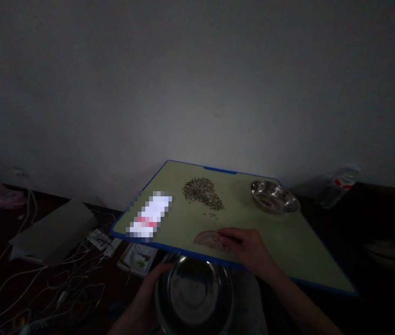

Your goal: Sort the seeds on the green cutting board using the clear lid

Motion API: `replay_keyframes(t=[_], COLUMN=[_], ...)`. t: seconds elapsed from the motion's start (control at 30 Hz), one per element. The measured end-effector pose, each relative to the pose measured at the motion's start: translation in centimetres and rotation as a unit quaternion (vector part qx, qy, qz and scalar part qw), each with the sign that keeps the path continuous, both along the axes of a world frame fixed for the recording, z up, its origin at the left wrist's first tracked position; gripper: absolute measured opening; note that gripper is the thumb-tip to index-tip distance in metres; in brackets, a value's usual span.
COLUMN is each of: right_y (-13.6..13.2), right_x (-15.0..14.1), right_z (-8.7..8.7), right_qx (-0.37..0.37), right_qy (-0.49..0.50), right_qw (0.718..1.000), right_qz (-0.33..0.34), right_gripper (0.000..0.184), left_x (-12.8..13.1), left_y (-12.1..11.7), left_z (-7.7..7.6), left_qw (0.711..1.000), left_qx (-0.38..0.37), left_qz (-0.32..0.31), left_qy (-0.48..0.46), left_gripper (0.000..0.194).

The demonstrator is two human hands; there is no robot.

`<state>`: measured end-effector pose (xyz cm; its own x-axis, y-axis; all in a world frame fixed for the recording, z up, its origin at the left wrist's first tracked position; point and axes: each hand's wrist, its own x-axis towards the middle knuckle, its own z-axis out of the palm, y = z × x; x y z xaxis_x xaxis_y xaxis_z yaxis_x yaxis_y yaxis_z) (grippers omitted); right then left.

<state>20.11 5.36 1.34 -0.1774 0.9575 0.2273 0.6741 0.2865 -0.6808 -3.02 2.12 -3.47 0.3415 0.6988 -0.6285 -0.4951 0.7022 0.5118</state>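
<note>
My right hand (251, 249) is closed on a clear protractor with red markings (206, 238), which lies at the near edge of the pale green tabletop (270, 246). My left hand (148, 288) grips the left rim of a shiny metal bowl (195, 291), held just below that edge. Beyond the protractor, a loose pile of small mixed dark and light grains (202, 191) is spread on the tabletop, a few stray ones trailing toward me. A second metal bowl (276, 197) sits at the right, with something small and reddish inside.
A blurred-out bright phone-like screen (150, 216) lies at the tabletop's left. White cables (68, 279) tangle on the floor beside a grey box (54, 230). A plastic bottle (340, 186) stands tilted at the right, by the wall (197, 93). A white tray (137, 258) is below the table edge.
</note>
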Motion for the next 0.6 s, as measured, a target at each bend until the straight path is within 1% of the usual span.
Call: replay_keyframes(t=[0.17, 0.3, 0.37, 0.47, 0.53, 0.6], right_y=[2.4, 5.0, 6.1, 7.7, 8.7, 9.7], right_x=[-0.3, -0.6, -0.8, -0.8, -0.7, -0.5], right_z=[-0.2, 0.0, 0.1, -0.1, -0.2, -0.4], right_qx=[0.032, 0.051, 0.06, 0.087, 0.105, 0.112], right_qy=[-0.038, -0.073, -0.089, -0.107, -0.125, -0.137], right_qw=[0.999, 0.996, 0.994, 0.99, 0.986, 0.983], right_qz=[0.005, -0.01, -0.02, -0.037, -0.046, -0.054], right_gripper=[0.025, 0.025, 0.024, 0.024, 0.023, 0.023], left_x=[0.0, 0.1, 0.1, 0.1, -0.1, -0.5], left_y=[-0.1, 0.1, 0.1, 0.0, 0.0, 0.2], left_z=[-0.2, 0.1, 0.4, 0.6, 0.2, -0.8], left_qw=[0.998, 0.998, 0.997, 0.996, 0.996, 0.996], left_qx=[0.008, -0.021, -0.019, -0.02, -0.021, -0.017], left_qz=[0.032, 0.034, 0.037, 0.027, 0.022, 0.028], left_qy=[0.044, 0.054, 0.066, 0.085, 0.087, 0.078], left_gripper=[0.016, 0.016, 0.013, 0.014, 0.015, 0.014])
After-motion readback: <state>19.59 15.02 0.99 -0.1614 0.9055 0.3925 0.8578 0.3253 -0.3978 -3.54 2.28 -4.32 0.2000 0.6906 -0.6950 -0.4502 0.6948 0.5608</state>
